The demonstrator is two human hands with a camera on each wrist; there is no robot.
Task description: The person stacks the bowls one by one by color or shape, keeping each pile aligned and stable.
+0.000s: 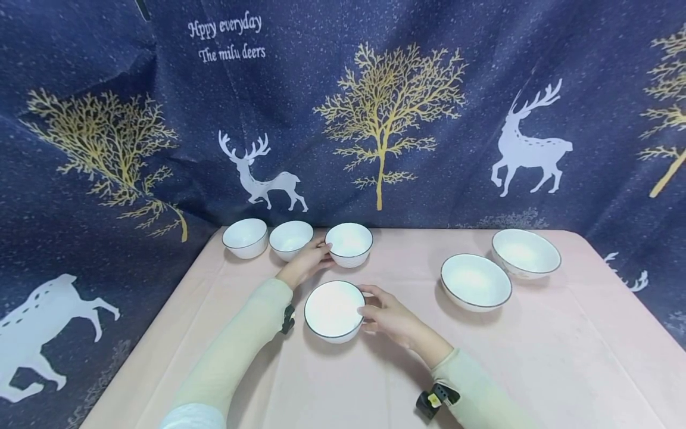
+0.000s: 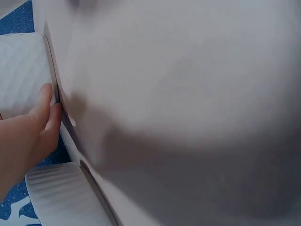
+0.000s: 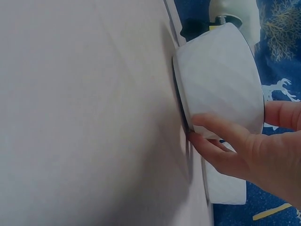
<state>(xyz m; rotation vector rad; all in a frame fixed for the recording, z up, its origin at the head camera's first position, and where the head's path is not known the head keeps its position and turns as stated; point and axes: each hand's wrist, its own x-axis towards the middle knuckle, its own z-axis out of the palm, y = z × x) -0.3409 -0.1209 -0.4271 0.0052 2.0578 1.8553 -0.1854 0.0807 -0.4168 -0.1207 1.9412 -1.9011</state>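
A white bowl (image 1: 333, 311) with a thin dark rim is nearest to me on the table. My right hand (image 1: 395, 316) grips its right side, thumb over the rim and fingers against the outer wall. The right wrist view shows the fingers (image 3: 221, 129) low on the bowl's textured wall (image 3: 221, 80). Whether its base touches the cloth is unclear. Behind it stands another white bowl (image 1: 349, 241), upright. My left hand (image 1: 308, 262) touches this bowl's left side; in the left wrist view the fairly straight fingers (image 2: 44, 101) lie along its wall (image 2: 23, 70).
Two more small white bowls, one at the far left corner (image 1: 245, 238) and one beside it (image 1: 290, 237), line the back edge. On the right are two wider bowls, one nearer (image 1: 476, 282) and one behind (image 1: 526, 254). A pink cloth (image 1: 563, 351) covers the table before a blue curtain (image 1: 429, 36).
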